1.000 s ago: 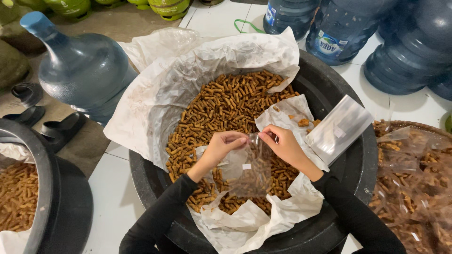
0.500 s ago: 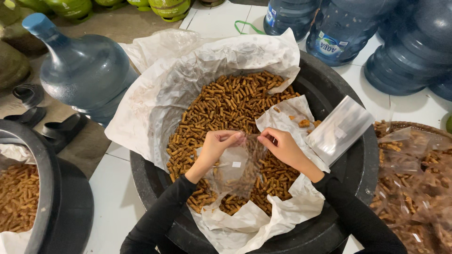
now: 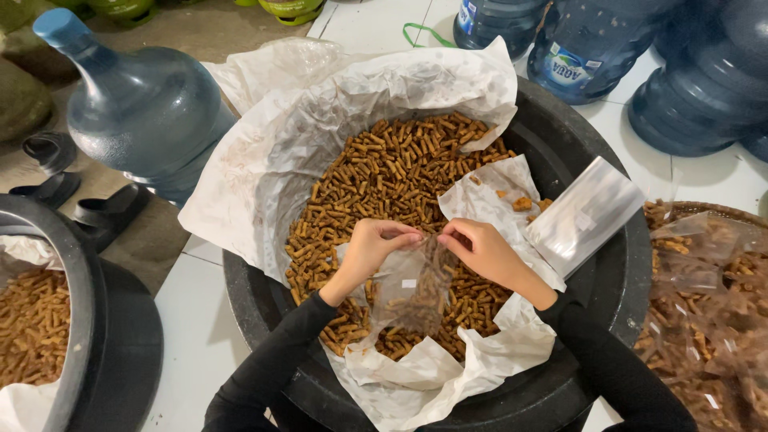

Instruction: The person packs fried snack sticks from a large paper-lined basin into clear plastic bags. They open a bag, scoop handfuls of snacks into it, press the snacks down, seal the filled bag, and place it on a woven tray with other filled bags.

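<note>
While both hands pinch its top, the small clear bag (image 3: 412,288) hangs straight down between them. Left hand (image 3: 374,244) and right hand (image 3: 480,250) sit level above the snack sticks (image 3: 384,172).

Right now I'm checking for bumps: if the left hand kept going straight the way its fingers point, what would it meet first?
Probably the right hand, fingertips nearly meeting the left hand over the clear bag.

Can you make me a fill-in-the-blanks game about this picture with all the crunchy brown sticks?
1. Both hands, left hand and right hand, pinch the top of a small clear ____.
2. The brown snack sticks lie on white ____ lining the tub.
3. The tub is coloured ____.
4. The big water jug wears a ____ cap.

Missing words: bag; paper; black; blue
</note>
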